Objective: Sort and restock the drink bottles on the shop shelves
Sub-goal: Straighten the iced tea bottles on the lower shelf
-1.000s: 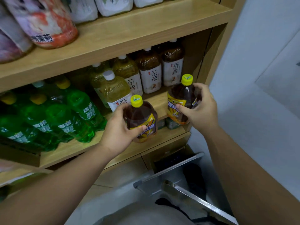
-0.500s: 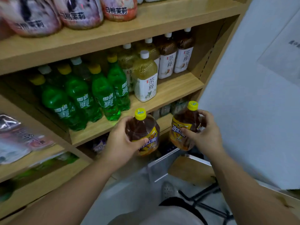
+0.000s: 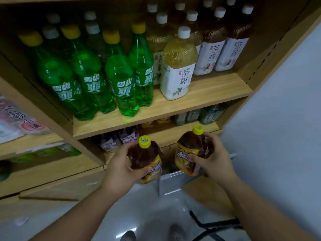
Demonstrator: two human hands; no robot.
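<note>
My left hand (image 3: 119, 168) grips a brown iced-tea bottle (image 3: 147, 160) with a yellow cap and yellow label. A second, matching iced-tea bottle (image 3: 190, 153) is held upright in my right hand (image 3: 212, 157). Both bottles hang in front of the lower shelf (image 3: 173, 134), below the wooden middle shelf (image 3: 173, 106). On that middle shelf stand several green soda bottles (image 3: 121, 84) at left and white-labelled tea bottles (image 3: 177, 72) at right.
The lower shelf holds purple-labelled bottles (image 3: 116, 141) at left and green-labelled ones (image 3: 199, 115) at the back right. A grey wall (image 3: 278, 119) closes the right side. Snack bags (image 3: 15, 117) lie on a left shelf. A glossy floor and my shoes (image 3: 128, 236) are below.
Both hands have dropped with their bottles from the middle shelf's front edge down to the lower shelf level. The view has tilted down, showing floor and shoes.
</note>
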